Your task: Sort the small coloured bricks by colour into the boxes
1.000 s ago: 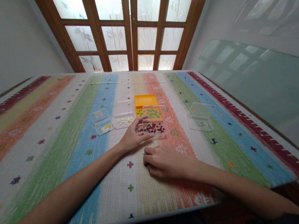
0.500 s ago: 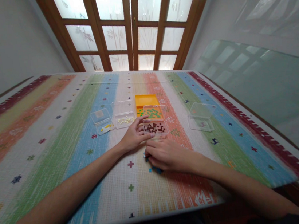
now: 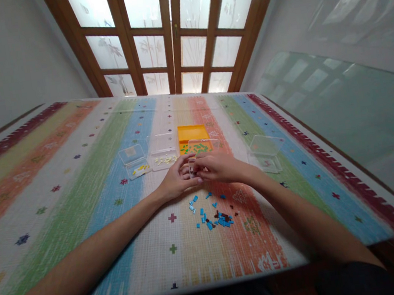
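A clear box with brown pieces is mostly covered by my right hand, whose fingers are bent together over it; what they hold is too small to make out. Against the left side of this box my left hand is curved, thumb and fingers apart. Nearer the front edge, blue pieces lie loose on the cloth, mixed with several brown pieces. Behind the hands sits a yellow box with green pieces at its front part.
To the left of the hands are a clear box of pale pieces and a clear box of yellow pieces. A clear open box stands at the right. A striped cloth covers the table.
My right hand has moved up and away from the loose blue pieces to the box of brown pieces. The loose pieces now show. My left hand has stayed in place.
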Motion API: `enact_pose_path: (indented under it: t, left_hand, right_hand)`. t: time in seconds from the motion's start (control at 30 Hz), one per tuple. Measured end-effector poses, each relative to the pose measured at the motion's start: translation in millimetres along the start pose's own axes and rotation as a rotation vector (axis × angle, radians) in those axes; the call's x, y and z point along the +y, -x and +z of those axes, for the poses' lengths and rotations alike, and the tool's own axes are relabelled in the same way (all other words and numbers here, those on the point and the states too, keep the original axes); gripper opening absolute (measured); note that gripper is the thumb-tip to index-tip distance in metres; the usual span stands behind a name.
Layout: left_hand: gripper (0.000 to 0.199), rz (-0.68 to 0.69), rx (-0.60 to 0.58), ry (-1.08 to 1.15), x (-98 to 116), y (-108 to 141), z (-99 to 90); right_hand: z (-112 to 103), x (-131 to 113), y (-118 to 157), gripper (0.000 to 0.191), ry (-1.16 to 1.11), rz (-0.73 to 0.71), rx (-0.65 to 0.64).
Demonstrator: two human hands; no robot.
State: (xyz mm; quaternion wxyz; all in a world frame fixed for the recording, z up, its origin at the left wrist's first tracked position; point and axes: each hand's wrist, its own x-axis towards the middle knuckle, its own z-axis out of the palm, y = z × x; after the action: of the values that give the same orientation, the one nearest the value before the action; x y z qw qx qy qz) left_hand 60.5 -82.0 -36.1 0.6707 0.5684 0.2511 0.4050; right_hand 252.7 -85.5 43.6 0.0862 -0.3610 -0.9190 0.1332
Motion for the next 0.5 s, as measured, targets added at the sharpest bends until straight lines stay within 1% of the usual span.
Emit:
enact_pose_path:
  t: [0.13, 0.27, 0.4, 0.5]
  left_hand:
    - [0.078, 0.014, -0.002, 0.000, -3, -1, -2.1]
    - [0.077, 0.022, 0.000, 0.022, -5, -2, -2.1]
    - [0.077, 0.025, -0.016, 0.013, -5, -2, -1.2]
    - [0.076, 0.025, -0.019, 0.005, -5, -1, -1.0]
  right_hand:
    - [1, 1, -10, 0.013, -0.022, -0.036, -0.043]
    - [0, 3, -12, 0.016, -0.050, -0.071, -0.059]
    - [-3, 9, -6, 0.019, -0.088, -0.083, -0.025]
    - [-7, 13, 1, 0.021, -0.088, -0.064, 0.014]
